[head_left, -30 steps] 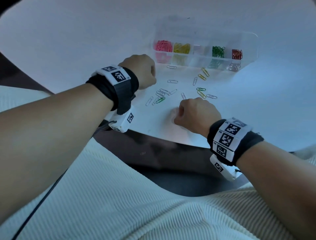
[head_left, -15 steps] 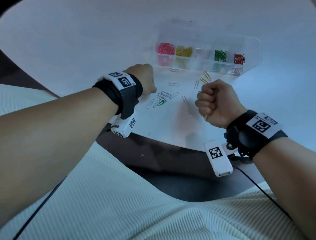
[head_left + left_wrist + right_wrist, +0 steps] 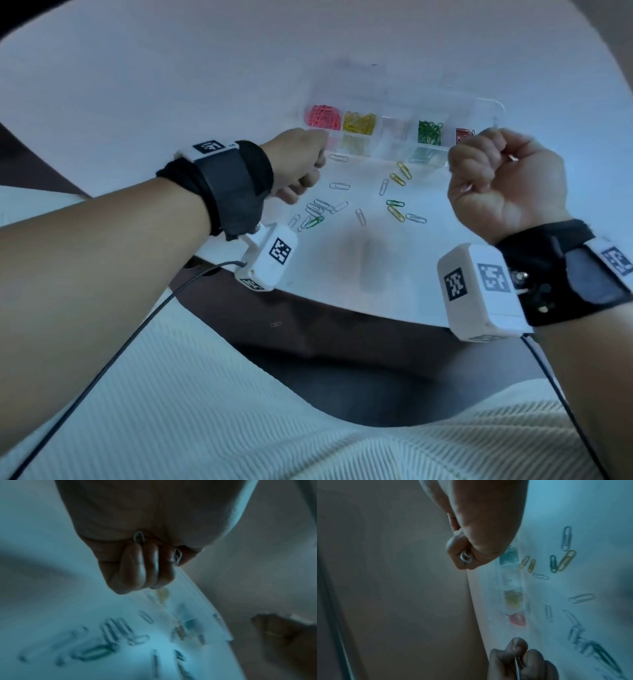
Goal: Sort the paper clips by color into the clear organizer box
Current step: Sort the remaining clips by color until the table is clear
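Note:
The clear organizer box (image 3: 493, 111) stands at the back of the white table (image 3: 171, 85), with pink (image 3: 323, 116), yellow (image 3: 359, 122), green (image 3: 430, 132) and red (image 3: 464, 134) clips in separate compartments. Loose silver clips (image 3: 322, 206), yellow clips (image 3: 397, 179) and a green clip (image 3: 395, 203) lie in front of it. My left hand (image 3: 301, 168) is a fist by the box's pink end; silver clips (image 3: 139, 538) poke out of it. My right hand (image 3: 486, 171) is a raised fist before the red end, gripping a silver clip (image 3: 465, 558).
The table's curved near edge (image 3: 342, 308) runs just below my wrists. One clip (image 3: 275, 324) lies on the dark floor beneath. Cream ribbed fabric (image 3: 239, 428) fills the foreground. Cables (image 3: 137, 335) hang from the wrist cameras.
My right hand has lifted off the table, turned palm-up and moved right toward the box's red end, still fisted. My left hand has shifted slightly toward the box.

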Action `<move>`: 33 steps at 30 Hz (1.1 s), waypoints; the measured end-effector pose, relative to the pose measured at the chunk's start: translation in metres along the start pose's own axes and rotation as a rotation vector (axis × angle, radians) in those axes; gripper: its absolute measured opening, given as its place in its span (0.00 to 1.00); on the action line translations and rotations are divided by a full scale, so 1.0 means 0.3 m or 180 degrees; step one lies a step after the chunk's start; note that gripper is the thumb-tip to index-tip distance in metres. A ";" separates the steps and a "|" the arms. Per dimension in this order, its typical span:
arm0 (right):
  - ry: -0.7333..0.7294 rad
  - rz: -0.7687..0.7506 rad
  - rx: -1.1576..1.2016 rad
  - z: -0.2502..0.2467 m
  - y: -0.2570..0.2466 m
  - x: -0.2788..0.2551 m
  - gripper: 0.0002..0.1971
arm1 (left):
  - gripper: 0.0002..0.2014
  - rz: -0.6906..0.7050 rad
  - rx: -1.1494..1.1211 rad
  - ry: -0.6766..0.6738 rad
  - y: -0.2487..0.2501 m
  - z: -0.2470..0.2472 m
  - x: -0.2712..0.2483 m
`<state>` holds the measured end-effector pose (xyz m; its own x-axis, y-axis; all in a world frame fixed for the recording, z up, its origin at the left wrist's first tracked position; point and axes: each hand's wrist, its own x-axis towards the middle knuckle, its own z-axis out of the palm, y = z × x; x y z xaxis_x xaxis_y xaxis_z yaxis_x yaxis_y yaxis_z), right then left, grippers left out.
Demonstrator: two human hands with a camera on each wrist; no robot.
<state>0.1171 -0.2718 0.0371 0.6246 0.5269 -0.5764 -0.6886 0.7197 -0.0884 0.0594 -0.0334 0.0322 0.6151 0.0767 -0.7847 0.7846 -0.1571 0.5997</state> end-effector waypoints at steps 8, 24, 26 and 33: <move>0.0760 -0.0372 -0.1715 0.040 0.036 0.036 0.14 | 0.08 0.0290 -0.1324 -0.1036 0.059 0.067 -0.054; 0.0763 -0.1649 -0.3036 0.178 0.088 0.264 0.11 | 0.13 0.0182 -0.1319 0.0285 0.207 0.077 -0.009; 0.0909 -0.1484 -0.3242 0.164 0.080 0.268 0.09 | 0.12 0.0250 -0.1456 0.0393 0.240 0.098 0.003; 0.0873 -0.1044 -0.3404 0.144 0.044 0.237 0.10 | 0.12 0.0219 -0.1393 0.0502 0.317 0.162 0.033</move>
<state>0.1683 -0.2053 0.0299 0.8207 0.1747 -0.5440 -0.5500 -0.0167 -0.8350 0.1364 -0.0955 0.0739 0.6446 0.2346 -0.7276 0.6796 0.2602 0.6859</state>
